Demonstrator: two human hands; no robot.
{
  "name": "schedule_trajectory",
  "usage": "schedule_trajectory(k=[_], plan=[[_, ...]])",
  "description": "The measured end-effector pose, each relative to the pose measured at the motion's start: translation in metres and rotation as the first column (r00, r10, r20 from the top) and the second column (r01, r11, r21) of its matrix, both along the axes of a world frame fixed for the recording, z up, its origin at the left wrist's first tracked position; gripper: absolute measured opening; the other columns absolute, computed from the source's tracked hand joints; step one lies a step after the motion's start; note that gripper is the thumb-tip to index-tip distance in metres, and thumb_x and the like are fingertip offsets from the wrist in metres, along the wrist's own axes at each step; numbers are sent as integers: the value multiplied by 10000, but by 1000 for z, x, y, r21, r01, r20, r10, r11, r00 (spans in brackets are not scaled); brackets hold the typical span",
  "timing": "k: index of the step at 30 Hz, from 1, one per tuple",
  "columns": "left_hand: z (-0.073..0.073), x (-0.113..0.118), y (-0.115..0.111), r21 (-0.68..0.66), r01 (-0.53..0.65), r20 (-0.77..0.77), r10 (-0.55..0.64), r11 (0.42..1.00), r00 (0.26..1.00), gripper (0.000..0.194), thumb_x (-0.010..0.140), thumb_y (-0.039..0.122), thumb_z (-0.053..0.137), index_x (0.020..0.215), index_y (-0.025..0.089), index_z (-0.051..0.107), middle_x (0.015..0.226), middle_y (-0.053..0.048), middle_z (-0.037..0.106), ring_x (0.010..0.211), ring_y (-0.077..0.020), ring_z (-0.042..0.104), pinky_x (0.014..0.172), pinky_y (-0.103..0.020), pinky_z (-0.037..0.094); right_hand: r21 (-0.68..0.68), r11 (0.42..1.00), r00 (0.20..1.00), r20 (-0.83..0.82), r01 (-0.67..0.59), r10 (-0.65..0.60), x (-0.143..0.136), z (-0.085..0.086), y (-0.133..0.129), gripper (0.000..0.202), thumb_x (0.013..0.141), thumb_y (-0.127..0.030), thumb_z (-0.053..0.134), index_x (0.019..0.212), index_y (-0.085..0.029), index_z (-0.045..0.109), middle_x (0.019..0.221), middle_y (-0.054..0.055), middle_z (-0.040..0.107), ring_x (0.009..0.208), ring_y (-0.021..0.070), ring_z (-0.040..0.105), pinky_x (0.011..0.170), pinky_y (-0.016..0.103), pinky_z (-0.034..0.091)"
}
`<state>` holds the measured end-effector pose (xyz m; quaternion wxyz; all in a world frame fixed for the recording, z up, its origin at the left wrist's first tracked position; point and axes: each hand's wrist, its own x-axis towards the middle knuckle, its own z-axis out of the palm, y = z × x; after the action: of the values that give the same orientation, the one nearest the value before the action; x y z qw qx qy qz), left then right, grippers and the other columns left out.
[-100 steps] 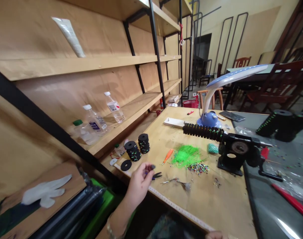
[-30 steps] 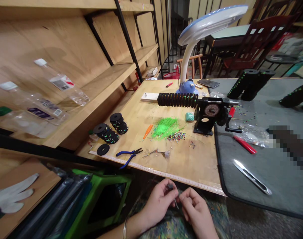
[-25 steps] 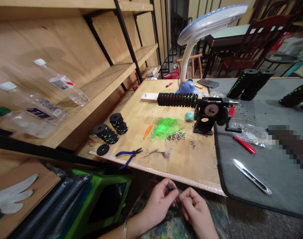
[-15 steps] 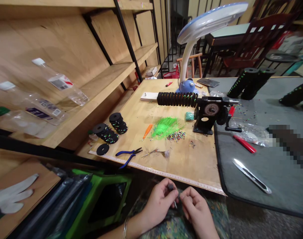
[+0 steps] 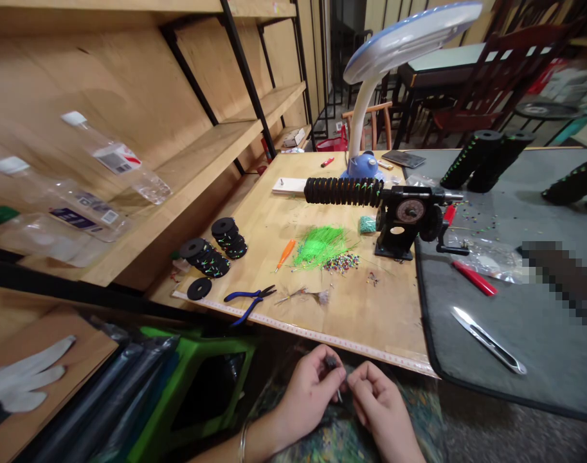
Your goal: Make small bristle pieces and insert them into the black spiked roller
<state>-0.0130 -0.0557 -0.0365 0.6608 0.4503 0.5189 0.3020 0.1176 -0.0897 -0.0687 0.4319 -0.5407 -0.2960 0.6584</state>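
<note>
My left hand (image 5: 317, 389) is closed around a small greyish tuft (image 5: 330, 363) with a thin pale stem poking out below; its exact kind is too small to tell. Close beside it, my right hand (image 5: 377, 395) is pinched, thumb against forefinger, and whatever lies between those fingertips cannot be made out. Both hands are over my lap, in front of the table edge. Beyond them lie a bundle of fine strands (image 5: 322, 297), blue-handled pliers (image 5: 252, 299), a heap of green bristles (image 5: 322, 245) and many-coloured beads (image 5: 342, 262).
A black hand-cranked winder (image 5: 402, 222) carries a row of black foam discs (image 5: 344, 191). Foam spools (image 5: 204, 257) stand at the left, near an orange-handled tool (image 5: 286, 254). On the grey mat (image 5: 447, 347) lie a silver knife (image 5: 488, 341) and a red tool (image 5: 474, 278). A lamp (image 5: 363, 122) rises behind.
</note>
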Motion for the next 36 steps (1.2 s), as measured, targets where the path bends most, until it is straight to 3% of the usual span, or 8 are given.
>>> schedule_trajectory(k=[5, 9, 15, 22, 29, 36], plan=[[-4, -2, -4, 112, 36, -91, -25, 993, 996, 87, 798, 226, 591, 773, 170, 529, 687, 0, 560, 633, -133, 555, 577, -223, 434, -1, 1000, 1000, 1, 7, -7, 1, 6, 4, 513, 660, -688, 655, 668, -203, 490, 400, -121, 355, 365, 52, 249, 381, 180, 161], [-5, -4, -5, 186, 81, -188, -45, 979, 981, 69, 814, 201, 572, 760, 162, 552, 678, -7, 573, 622, -128, 524, 582, -220, 413, 9, 1000, 1000, 5, -2, 2, 0, 9, 5, 515, 670, -693, 649, 729, -197, 523, 393, -121, 367, 355, 57, 263, 373, 176, 159], [-1, -3, -5, 191, 106, -191, -69, 976, 979, 76, 802, 198, 583, 741, 163, 555, 649, 8, 554, 596, -121, 488, 562, -213, 390, -2, 1000, 998, -51, 28, -28, 0, 6, 5, 496, 672, -668, 674, 742, -202, 518, 392, -134, 330, 347, 52, 237, 368, 170, 130], [-3, -4, -6, 87, 107, -135, -95, 990, 986, 32, 772, 136, 550, 770, 168, 546, 615, 10, 575, 560, -124, 513, 545, -221, 395, -13, 995, 987, -129, 100, -101, 4, 2, 6, 453, 689, -604, 711, 719, -198, 513, 421, -144, 306, 357, 35, 195, 381, 175, 104], [-8, -7, -8, 178, 154, -242, -109, 972, 964, 77, 749, 100, 523, 745, 165, 564, 628, 8, 558, 589, -131, 510, 562, -225, 380, 43, 994, 990, -101, 104, -99, 4, 2, 3, 438, 739, -600, 672, 706, -203, 492, 438, -130, 357, 367, 40, 238, 389, 179, 145], [-2, -4, -5, 222, 155, -288, -87, 963, 954, 53, 745, 122, 538, 713, 154, 565, 593, 34, 490, 557, -108, 422, 534, -212, 338, 81, 995, 998, -34, 55, -52, 1, 8, 3, 444, 751, -621, 644, 724, -204, 496, 472, -118, 353, 410, 63, 268, 409, 182, 195]])
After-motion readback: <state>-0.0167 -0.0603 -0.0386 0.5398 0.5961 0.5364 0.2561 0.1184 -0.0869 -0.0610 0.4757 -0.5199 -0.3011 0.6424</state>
